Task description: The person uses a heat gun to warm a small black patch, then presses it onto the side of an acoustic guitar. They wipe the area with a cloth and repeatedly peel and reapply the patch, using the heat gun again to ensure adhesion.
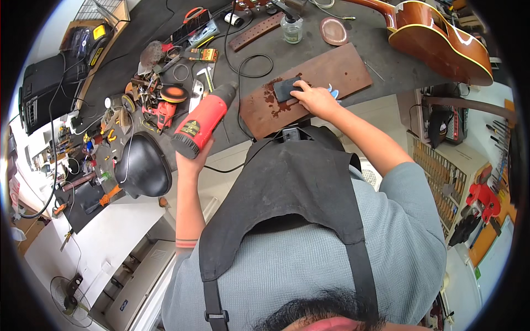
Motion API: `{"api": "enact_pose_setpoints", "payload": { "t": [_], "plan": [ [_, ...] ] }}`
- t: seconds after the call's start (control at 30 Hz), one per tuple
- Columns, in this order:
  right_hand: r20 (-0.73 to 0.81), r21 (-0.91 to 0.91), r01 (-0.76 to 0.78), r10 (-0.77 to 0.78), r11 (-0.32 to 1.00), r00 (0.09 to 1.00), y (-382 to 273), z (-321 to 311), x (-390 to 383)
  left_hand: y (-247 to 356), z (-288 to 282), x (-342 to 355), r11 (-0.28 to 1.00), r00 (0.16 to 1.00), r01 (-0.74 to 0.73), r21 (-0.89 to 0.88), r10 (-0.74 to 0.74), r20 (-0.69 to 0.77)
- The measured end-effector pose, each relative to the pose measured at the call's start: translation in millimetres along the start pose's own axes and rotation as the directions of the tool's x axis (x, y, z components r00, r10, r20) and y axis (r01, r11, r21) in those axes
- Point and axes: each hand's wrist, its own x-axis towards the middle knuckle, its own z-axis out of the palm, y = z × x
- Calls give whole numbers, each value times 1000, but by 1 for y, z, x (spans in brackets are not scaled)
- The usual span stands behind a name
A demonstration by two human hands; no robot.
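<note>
My left hand (193, 161) is closed around the handle of a red heat gun (203, 122), whose dark nozzle points up and to the right, toward the board. A long brown wooden board (337, 69) lies aslant near the bench's front edge. Dark wet-looking patches mark its left half. On those patches rests a dark, flat rectangular block (283, 90), gripped at its right end by the fingers of my right hand (316, 100). Something blue and white (334, 92) shows just beyond that hand; its kind is hard to make out.
A guitar (441, 41) lies at the bench's far right. Beyond the board stand a glass jar (291, 28) and an oval pinkish dish (333, 31). To the left are a red polisher (165, 113), calipers (207, 77) and cluttered tools. A black cable (238, 66) loops across the bench.
</note>
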Motion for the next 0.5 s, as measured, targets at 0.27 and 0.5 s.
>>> {"api": "enact_pose_setpoints", "payload": {
  "t": [0.27, 0.5],
  "plan": [
    [-156, 117, -515, 528, 849, 835, 37, -20, -77, 91, 45, 31, 1000, 945, -28, 3, 25, 326],
    [-95, 257, -721, 759, 644, 644, 92, 3, -131, 135, 69, 46, 995, 868, -77, 68, 33, 495]
  ]
}}
